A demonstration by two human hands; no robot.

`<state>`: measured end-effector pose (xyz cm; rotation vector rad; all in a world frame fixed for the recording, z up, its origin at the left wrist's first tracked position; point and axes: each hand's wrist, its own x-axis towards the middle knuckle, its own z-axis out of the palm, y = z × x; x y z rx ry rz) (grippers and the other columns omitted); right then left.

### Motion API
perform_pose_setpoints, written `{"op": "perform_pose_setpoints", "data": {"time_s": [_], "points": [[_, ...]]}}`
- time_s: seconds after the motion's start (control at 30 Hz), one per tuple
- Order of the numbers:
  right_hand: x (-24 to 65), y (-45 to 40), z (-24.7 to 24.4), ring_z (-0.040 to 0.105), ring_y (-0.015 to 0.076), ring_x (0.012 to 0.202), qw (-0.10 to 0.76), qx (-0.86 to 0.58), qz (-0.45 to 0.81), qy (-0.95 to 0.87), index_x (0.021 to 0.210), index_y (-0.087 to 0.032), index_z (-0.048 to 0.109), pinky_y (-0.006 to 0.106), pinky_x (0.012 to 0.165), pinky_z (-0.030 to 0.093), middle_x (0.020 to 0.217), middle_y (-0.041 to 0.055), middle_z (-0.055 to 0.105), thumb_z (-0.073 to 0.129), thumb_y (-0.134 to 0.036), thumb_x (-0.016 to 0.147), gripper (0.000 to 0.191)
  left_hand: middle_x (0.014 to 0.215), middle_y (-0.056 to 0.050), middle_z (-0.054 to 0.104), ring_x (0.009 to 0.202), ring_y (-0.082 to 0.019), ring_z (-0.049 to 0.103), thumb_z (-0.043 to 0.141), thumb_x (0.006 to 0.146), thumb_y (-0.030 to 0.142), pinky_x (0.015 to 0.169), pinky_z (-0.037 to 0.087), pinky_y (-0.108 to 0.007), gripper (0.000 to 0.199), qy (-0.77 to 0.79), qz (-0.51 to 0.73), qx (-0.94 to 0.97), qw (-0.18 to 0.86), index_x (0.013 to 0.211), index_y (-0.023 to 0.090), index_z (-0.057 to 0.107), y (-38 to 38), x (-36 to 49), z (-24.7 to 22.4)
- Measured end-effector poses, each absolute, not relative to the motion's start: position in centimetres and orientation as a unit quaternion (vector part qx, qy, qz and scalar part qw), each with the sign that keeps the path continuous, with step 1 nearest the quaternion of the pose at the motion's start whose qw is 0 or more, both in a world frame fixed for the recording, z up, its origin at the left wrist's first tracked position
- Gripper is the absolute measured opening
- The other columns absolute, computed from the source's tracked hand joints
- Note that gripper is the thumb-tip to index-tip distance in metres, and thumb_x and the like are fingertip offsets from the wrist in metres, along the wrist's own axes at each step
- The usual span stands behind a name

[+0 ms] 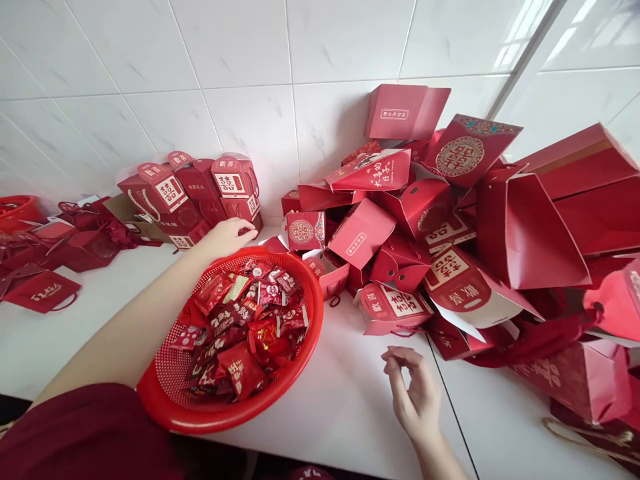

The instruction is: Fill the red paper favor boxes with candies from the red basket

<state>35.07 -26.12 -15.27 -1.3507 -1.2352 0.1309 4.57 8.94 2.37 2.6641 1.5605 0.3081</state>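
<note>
Behind the red basket (pixel 313 313), my left hand (pixel 230 235) is nearest the stacked red boxes (pixel 233 177) with white-framed characters. Its fingers are slightly bent and apart, with nothing visible between them. The basket holds many small red wrapped packets (pixel 243 367). To its right, above the white table (pixel 345 393), is my right hand (pixel 417 393). Its fingers curl in to the thumb, and nothing shows between them. A red box (pixel 395 307) with a cord handle lies just beyond that hand, at the front of a big jumbled heap of boxes.
The heap of red boxes (pixel 363 233) fills the right side, piled against the tiled wall (pixel 245 47). More red boxes (pixel 47 290) lie at the left, with another red basket (pixel 20 210) behind them. A dark seam crosses the table at the right.
</note>
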Motion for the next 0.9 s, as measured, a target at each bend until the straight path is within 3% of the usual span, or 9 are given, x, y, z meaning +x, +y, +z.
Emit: {"op": "perform_pose_setpoints", "data": {"time_s": [0.1,0.27,0.43,0.6,0.9], "points": [[34.9,-26.3,-14.7,0.061,0.0126,0.062,0.598,-0.572,0.055,-0.559,0.105,-0.021,0.06,0.027,0.059,0.053,0.083,0.002,0.066,0.052,-0.018,0.097,0.012,0.123,-0.008,0.072,0.112,-0.028,0.068,0.046,0.091,0.054,0.097,0.051,-0.034,0.05,0.535,0.061,0.841,0.052,0.118,0.021,0.071,8.6,5.0,-0.4],[34.7,-25.8,-12.5,0.063,0.0146,0.069,0.559,-0.528,0.058,-0.637,0.107,-0.023,0.059,0.029,0.064,0.053,0.087,0.003,0.067,0.05,-0.014,0.097,0.017,0.126,-0.011,0.071,0.116,-0.031,0.066,0.054,0.087,0.054,0.1,0.049,-0.036,0.052,0.544,0.048,0.836,0.062,0.123,0.02,0.069,8.5,5.4,-2.9],[35.2,-24.9,-9.4,0.065,0.0153,0.076,0.484,-0.511,0.05,-0.709,0.113,-0.023,0.058,0.03,0.071,0.053,0.095,0.0046,0.069,0.048,-0.015,0.098,0.019,0.125,-0.008,0.071,0.117,-0.028,0.066,0.066,0.077,0.039,0.105,0.048,-0.033,0.044,0.518,0.081,0.849,0.065,0.118,0.023,0.07,9.1,5.4,-3.7],[36.1,-24.6,-8.4,0.064,0.0151,0.075,0.434,-0.526,0.044,-0.73,0.114,-0.022,0.057,0.03,0.073,0.052,0.097,0.0044,0.068,0.046,-0.017,0.1,0.018,0.126,-0.005,0.071,0.117,-0.026,0.066,0.062,0.079,0.034,0.107,0.047,-0.034,0.046,0.482,0.112,0.864,0.09,0.123,0.023,0.07,10.0,4.5,-4.2],[36.5,-24.8,-9.1,0.063,0.0154,0.076,0.426,-0.539,0.052,-0.724,0.112,-0.022,0.057,0.03,0.073,0.05,0.095,0.0043,0.067,0.046,-0.016,0.1,0.018,0.126,-0.006,0.071,0.115,-0.025,0.067,0.058,0.082,0.035,0.105,0.048,-0.032,0.05,0.467,0.134,0.869,0.091,0.129,0.02,0.068,12.7,4.5,-4.9]]}}
